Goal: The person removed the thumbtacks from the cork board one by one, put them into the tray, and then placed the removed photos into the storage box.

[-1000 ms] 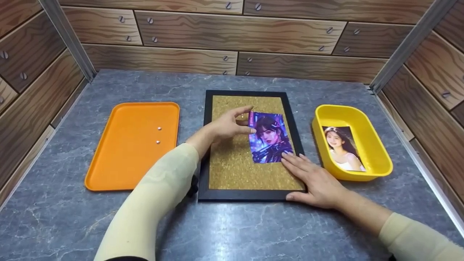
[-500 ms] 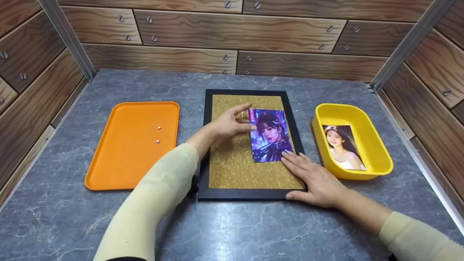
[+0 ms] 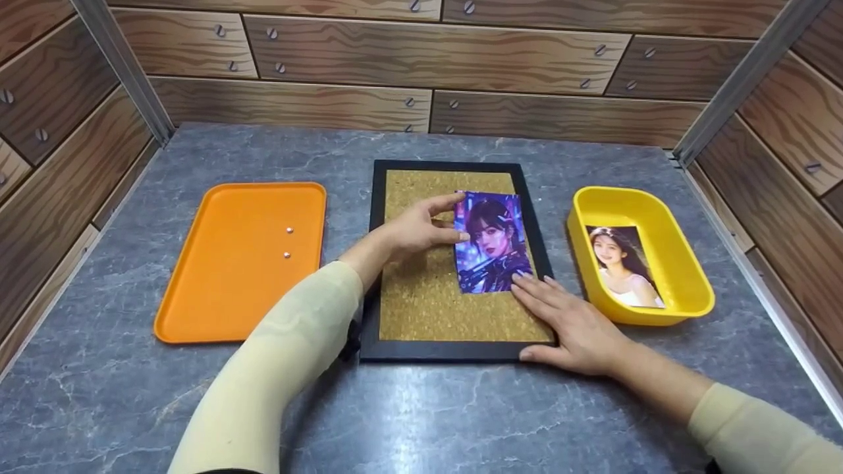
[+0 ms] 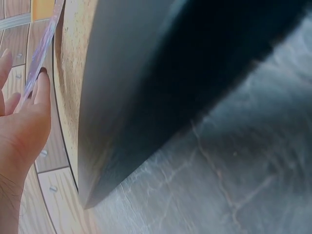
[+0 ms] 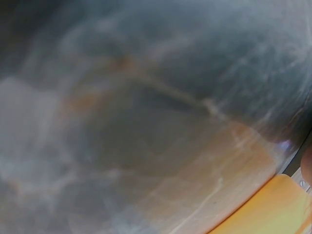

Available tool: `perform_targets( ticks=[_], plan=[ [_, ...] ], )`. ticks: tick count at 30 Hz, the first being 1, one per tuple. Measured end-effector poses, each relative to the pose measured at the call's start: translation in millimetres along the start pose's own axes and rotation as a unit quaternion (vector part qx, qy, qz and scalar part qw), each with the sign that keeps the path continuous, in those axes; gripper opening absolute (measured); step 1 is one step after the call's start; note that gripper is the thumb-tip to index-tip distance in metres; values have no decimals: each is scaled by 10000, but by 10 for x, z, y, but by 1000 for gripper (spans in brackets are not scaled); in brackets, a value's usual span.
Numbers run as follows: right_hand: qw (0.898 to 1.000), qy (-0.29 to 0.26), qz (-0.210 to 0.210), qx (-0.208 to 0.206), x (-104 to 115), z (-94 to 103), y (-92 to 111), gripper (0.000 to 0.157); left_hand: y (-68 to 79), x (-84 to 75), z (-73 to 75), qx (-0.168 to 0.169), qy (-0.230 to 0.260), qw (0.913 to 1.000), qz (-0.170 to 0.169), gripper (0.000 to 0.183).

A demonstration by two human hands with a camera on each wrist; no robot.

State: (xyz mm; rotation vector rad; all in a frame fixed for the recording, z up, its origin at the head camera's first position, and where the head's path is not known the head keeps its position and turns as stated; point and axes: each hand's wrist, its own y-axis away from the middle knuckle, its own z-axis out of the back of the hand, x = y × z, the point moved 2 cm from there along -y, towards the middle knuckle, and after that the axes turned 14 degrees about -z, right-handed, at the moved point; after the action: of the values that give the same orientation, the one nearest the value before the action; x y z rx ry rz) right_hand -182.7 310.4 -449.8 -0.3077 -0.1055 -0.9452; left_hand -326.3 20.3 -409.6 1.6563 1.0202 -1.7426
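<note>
A purple-blue picture card (image 3: 490, 243) with an illustrated figure lies over the right half of a cork board (image 3: 421, 309) in a black frame (image 3: 448, 351). My left hand (image 3: 421, 227) holds the card by its left edge, thumb at mid-edge and index finger at the top left corner. In the left wrist view the card (image 4: 43, 46) is seen nearly edge-on, rising from between the fingers. My right hand (image 3: 573, 326) rests flat on the frame's lower right side, fingers straight, fingertips at the card's lower right corner. Its thumb lies on the bottom rail.
To the left sits an orange tray (image 3: 230, 263) with two small silver pieces (image 3: 288, 242) on it. A yellow bin (image 3: 688, 289) on the right contains a portrait photo (image 3: 622, 266). Wood-patterned walls (image 3: 421, 52) enclose the grey marbled table (image 3: 461, 415).
The card's top edge has shifted away from me and slightly right, so it sits a little straighter. My left index finger now reaches its corner. The right hand has stayed put.
</note>
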Motion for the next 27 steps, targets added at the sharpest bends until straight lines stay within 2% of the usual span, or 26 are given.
perform_targets(
  ticks=[7,19,27],
  plan=[
    [10000,16,-16,36,-4,17,-11,95,23,-26,9,59,-221,9997,25,88],
    [9999,-19,-107,104,-5,13,-5,95,76,18,-6,373,-650,9971,-98,88],
    [9997,-31,-153,192,5,7,-5,96,85,30,-15,354,-562,9978,-50,90]
  ],
)
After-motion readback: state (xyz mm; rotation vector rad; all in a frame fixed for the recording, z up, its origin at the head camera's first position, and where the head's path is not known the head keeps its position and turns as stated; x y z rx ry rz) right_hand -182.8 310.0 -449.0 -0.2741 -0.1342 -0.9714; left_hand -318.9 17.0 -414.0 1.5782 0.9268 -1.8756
